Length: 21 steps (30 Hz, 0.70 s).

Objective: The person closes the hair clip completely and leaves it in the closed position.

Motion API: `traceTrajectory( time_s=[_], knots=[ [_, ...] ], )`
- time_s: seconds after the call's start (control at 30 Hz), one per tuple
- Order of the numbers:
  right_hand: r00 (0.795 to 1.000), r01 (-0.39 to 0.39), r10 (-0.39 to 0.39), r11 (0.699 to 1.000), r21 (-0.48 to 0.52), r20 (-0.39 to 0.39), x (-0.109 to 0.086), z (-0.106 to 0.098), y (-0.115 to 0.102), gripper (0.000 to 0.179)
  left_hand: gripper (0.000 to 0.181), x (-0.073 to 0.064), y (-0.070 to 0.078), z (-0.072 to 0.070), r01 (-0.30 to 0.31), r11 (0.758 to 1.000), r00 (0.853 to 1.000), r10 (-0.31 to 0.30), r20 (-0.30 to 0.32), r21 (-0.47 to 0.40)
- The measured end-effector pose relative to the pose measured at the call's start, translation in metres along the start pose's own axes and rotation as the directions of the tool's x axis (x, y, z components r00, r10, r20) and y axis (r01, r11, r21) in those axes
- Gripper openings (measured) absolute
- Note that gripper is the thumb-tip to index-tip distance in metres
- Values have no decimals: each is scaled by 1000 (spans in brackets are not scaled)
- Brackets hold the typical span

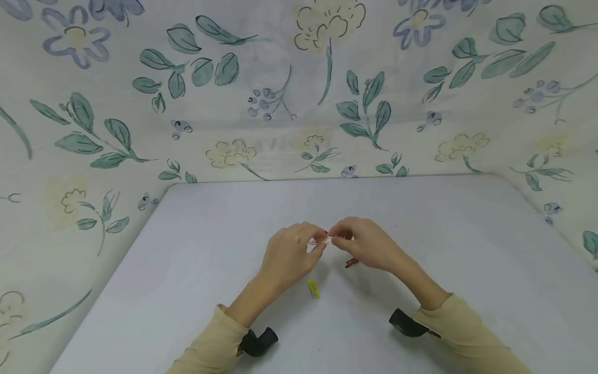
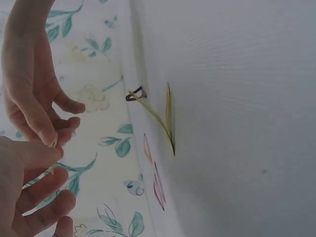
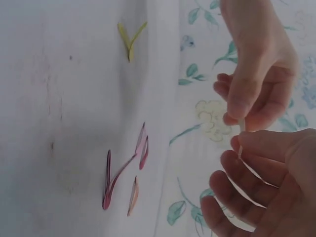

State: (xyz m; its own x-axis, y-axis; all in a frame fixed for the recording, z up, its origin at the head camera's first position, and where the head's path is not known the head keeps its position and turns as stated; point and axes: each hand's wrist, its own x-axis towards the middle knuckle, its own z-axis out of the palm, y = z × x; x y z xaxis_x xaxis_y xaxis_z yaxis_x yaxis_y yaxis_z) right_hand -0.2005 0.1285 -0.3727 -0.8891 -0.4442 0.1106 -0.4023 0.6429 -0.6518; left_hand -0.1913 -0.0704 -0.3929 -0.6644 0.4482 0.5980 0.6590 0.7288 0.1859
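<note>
Above the table my left hand [image 1: 289, 252] and my right hand [image 1: 366, 241] meet fingertip to fingertip. Between them is a small, thin pale strip [image 3: 242, 124], pinched by thumb and fingers of both hands. Its material is too small to tell. Below the hands lies a yellow V-shaped folded strip [image 1: 313, 289], also plain in the left wrist view. A dark red V-shaped strip [image 3: 106, 200] rests near the right hand's side. Beside it, in the right wrist view, are narrow pink loops [image 3: 143, 153] and an orange loop [image 3: 133, 196].
The white table [image 1: 210, 223] spreads around the hands. Floral cloth [image 1: 280, 104] hangs behind it and at the sides. Black devices sit at the left cuff [image 1: 261, 342] and right cuff [image 1: 407, 323], close above the tabletop.
</note>
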Motion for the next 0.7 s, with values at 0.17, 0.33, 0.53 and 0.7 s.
traceTrajectory(
  time_s=[0.17, 0.33, 0.53, 0.7],
  knots=[
    [997, 14, -21, 995, -97, -70, 6, -8, 4, 15, 12, 18, -1, 3, 15, 1000, 998, -16, 55, 19],
    [994, 7, -21, 991, -135, -106, 13, -13, 18, 15, 13, 38, -2, 12, 48, 998, 986, -52, 159, 30],
    [994, -110, 105, 981, -157, -43, 19, -9, 36, 17, 14, 54, -2, 33, 128, 990, 919, -140, 368, 58],
    [984, -173, 176, 969, -175, 0, 25, 1, 50, 17, 14, 56, -4, 46, 154, 984, 864, -180, 471, 93]
  ],
)
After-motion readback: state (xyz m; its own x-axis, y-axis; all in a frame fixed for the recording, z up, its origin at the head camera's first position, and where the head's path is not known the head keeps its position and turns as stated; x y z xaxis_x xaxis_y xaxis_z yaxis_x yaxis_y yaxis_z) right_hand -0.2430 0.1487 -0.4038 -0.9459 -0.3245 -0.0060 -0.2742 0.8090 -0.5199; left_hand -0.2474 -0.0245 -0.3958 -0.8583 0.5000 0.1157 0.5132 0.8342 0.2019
